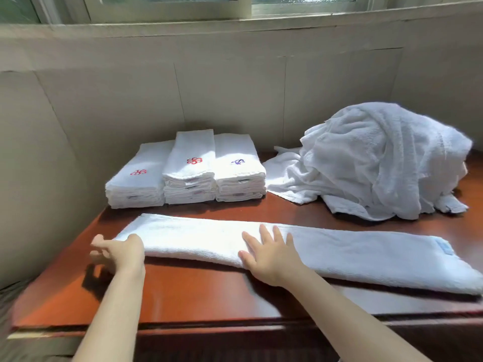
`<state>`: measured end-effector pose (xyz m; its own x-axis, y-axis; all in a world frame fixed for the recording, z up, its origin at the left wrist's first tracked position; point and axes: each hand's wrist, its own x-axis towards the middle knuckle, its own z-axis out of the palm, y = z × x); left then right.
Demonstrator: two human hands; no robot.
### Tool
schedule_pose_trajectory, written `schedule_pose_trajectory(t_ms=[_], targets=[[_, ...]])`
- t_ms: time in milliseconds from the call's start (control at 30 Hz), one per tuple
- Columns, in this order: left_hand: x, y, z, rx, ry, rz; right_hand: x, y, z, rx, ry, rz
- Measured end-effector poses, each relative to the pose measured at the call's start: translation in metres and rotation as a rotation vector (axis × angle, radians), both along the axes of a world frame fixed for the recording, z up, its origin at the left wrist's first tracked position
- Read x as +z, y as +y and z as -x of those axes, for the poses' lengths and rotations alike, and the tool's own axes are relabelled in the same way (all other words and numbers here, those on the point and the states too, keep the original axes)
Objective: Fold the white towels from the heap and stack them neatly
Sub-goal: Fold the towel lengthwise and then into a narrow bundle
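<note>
A white towel (339, 254), folded into a long narrow strip, lies across the red-brown table (183, 293) in front of me. My left hand (120, 253) pinches the strip's left end. My right hand (269, 254) lies flat on the strip near its middle, fingers spread and straight. Three stacks of folded white towels (188, 173) stand side by side at the back, two with a red emblem on top and one with a purple emblem. The heap of loose white towels (379, 163) sits at the back right.
A pale wall (235, 87) runs close behind the stacks and along the left side, with a window sill above. The table's front edge (209, 325) is just below my forearms. The strip's right end, with a small blue tag (444, 245), reaches the frame's right border.
</note>
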<state>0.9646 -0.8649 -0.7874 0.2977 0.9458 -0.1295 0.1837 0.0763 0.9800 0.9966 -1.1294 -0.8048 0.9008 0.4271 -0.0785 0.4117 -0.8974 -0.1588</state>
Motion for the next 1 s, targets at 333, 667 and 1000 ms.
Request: schedule_pose_trajectory(t_ms=[333,667,1000], targets=[[-0.001,0.017,-0.008,-0.277,-0.015,0.064,-0.004,0.007,-0.007,0.003,0.012,0.008],[0.072,-0.122,-0.003,-0.67,-0.208,-1.028,0.05,-0.032,-0.015,-0.401,0.677,-1.584],[0.071,-0.167,0.0,-1.336,-0.147,-0.858,0.036,-0.077,-0.013,-0.746,0.56,-1.318]])
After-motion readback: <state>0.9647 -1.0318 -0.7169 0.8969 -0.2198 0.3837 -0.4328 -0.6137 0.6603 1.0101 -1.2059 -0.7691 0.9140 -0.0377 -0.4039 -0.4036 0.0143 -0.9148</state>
